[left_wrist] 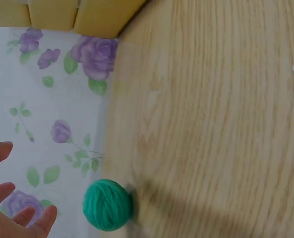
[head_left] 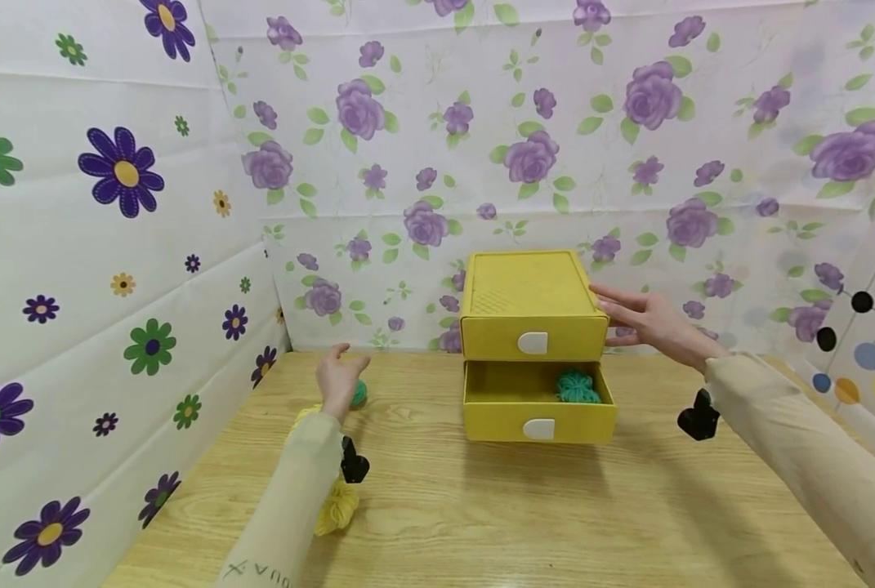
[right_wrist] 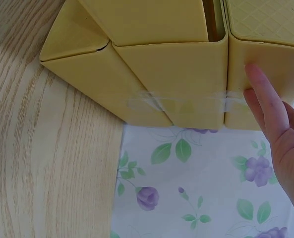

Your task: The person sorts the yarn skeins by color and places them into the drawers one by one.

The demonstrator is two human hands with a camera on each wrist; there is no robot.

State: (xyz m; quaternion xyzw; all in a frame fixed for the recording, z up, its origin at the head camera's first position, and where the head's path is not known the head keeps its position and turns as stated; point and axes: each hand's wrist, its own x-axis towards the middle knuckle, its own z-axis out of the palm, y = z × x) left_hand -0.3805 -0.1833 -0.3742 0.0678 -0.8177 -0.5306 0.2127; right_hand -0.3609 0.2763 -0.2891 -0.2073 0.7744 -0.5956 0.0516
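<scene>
A yellow drawer unit stands at the back of the table. Its lower visible drawer is pulled out, with a teal yarn ball in the right rear part. The upper drawer has a white handle. My right hand rests its extended fingers against the unit's right side, near the top. My left hand hovers at the left with fingers loosely spread and nothing held. Just beyond it a green yarn ball lies on the table, partly hidden by the hand in the head view.
Yellow yarn lies beside my left forearm, and more yellow yarn shows behind that wrist. The wooden table meets a flowered sheet at the back and another patterned sheet on the left.
</scene>
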